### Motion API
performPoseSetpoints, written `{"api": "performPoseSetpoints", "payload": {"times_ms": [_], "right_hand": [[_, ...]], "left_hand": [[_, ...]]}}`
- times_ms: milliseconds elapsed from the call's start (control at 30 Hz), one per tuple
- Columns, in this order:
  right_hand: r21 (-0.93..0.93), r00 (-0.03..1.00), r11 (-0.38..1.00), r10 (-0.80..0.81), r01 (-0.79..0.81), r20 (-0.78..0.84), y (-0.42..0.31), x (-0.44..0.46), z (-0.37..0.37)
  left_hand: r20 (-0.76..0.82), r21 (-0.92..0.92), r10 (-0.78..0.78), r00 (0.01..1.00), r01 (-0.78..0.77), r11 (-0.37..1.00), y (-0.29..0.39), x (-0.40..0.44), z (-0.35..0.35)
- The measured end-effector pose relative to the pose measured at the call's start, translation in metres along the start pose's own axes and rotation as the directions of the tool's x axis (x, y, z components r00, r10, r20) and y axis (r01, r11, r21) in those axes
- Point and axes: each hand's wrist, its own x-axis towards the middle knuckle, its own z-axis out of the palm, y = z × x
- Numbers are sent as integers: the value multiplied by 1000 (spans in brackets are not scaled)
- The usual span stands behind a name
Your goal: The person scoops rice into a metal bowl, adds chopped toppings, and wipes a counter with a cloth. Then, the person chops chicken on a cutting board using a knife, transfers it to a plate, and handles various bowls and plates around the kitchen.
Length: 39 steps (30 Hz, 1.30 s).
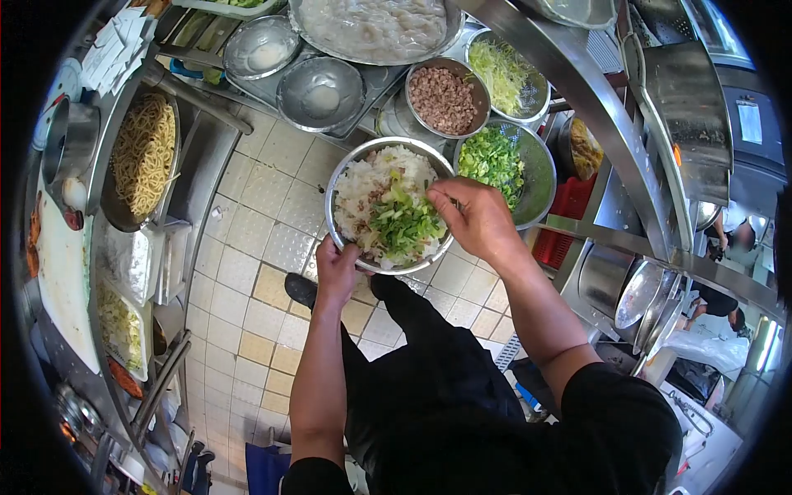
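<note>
My left hand (336, 268) grips the lower left rim of a metal bowl (329, 216), held over the floor in front of me. White rice (363, 177) fills the bowl, with chopped green onion (404, 219) heaped on it and bits of brown meat showing. Over the bowl's right side is my right hand (470, 213), fingers curled together near the green onion; what they hold, if anything, is hidden. Just right of it stands a colander (540, 177) of chopped green onion. Behind the bowl sits a metal bowl of diced meat (445, 99).
Shredded pale vegetable (499, 74) fills a colander at the back. Two metal bowls (322, 95) stand on the back counter beside a large tray of pale food (375, 29). Noodles (144, 157) lie in a pan at left. A steel rail (594, 99) crosses at right.
</note>
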Motion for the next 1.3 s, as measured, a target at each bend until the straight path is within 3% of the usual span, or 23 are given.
{"api": "performPoseSetpoints", "payload": {"times_ms": [33,67,133,167,200,233,267,300,333,400,467,500,667,733,800,867,900,1067,1133,1200,1267,1300], "right_hand": [[2,994,995,-102,103,-34,3,1,0],[-2,994,994,-105,105,-32,4,4,-5],[86,997,995,63,-59,-45,10,12,-24],[46,997,998,44,-41,-56,29,23,-35],[255,992,967,51,-20,-115,58,40,-42],[104,983,992,91,-75,-161,78,61,-60],[90,937,967,253,-238,-240,93,84,-70],[-305,903,889,219,-340,-369,165,120,-75],[-133,869,883,399,-450,-293,135,138,-82],[-92,884,898,398,-430,-245,232,179,-71],[-346,934,868,327,-357,-142,296,207,-57],[-465,952,832,236,-303,-197,290,210,-59],[-410,963,875,196,-258,-186,290,217,-100],[-64,880,911,372,-406,-296,255,205,-113],[-109,878,892,398,-438,-265,256,200,-107],[-115,845,838,526,-534,-90,245,197,-81],[-490,967,870,-74,-56,-242,343,211,-61],[-677,980,726,-23,-119,-196,276,216,-92],[-557,979,808,123,-192,-160,264,213,-120],[-172,950,940,269,-295,-158,297,204,-132],[-196,963,974,-153,109,-223,327,194,-145],[361,976,932,50,31,-213,378,193,-161]], "left_hand": [[2,-18,6,1000,-6,1000,1,-1,1],[3,-37,13,1000,-13,999,3,0,2],[-5,-58,23,1000,-23,998,5,1,3],[9,-49,22,1000,-22,999,6,0,2],[23,-39,23,999,-22,999,6,1,1],[17,-43,26,1000,-25,999,7,0,2],[15,-21,27,1000,-27,999,9,-1,2],[10,0,33,999,-33,999,10,0,2],[-1,-3,41,999,-41,999,11,-1,1],[9,4,14,1000,-14,1000,13,-3,0],[-27,3,16,1000,-16,1000,16,-7,1],[-30,3,30,999,-30,1000,19,-9,2],[-97,27,82,992,-80,996,14,-17,0],[-112,4,110,988,-110,994,-1,-14,-7],[-108,21,167,980,-165,986,-8,-11,-9],[-107,17,144,984,-143,990,-1,-10,-6],[-111,14,119,987,-118,993,1,-9,-3],[-95,-43,51,994,-55,998,-1,-10,-5],[-74,-109,36,997,-44,993,-2,-9,-6],[-85,-124,25,996,-36,992,-4,-11,-5],[-90,-192,8,996,-25,981,-8,-11,-3],[-96,-192,16,995,-34,981,-9,-12,-2]]}}
